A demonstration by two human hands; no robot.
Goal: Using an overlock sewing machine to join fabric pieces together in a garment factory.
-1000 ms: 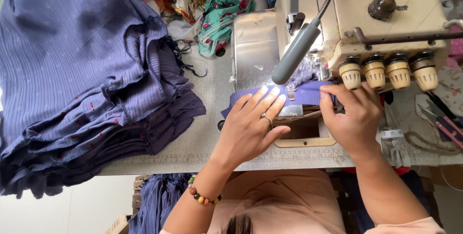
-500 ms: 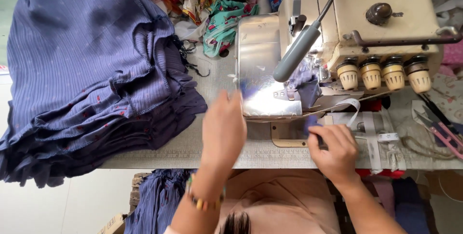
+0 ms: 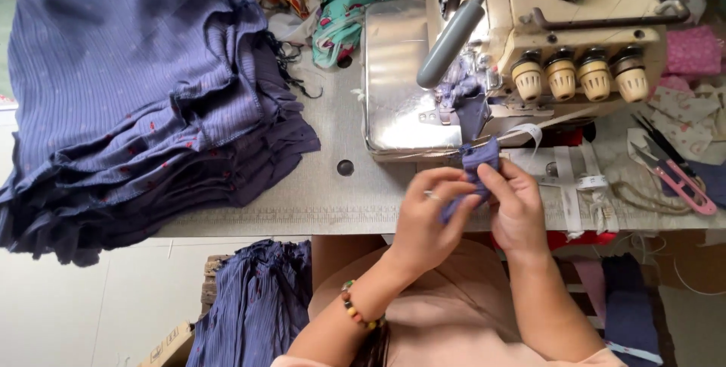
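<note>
A tall stack of folded blue garments point(image 3: 144, 102) fills the left of your bench point(image 3: 325, 193), judged finished work or work waiting. At the bench's front edge, just below the sewing machine point(image 3: 544, 41), your left hand point(image 3: 427, 219) and right hand point(image 3: 514, 208) meet, fingers of both pinched on a small blue fabric piece point(image 3: 478, 166), off the needle and seemingly mid-handling. Pink thread snips point(image 3: 677, 174) lie unused at the right.
</note>
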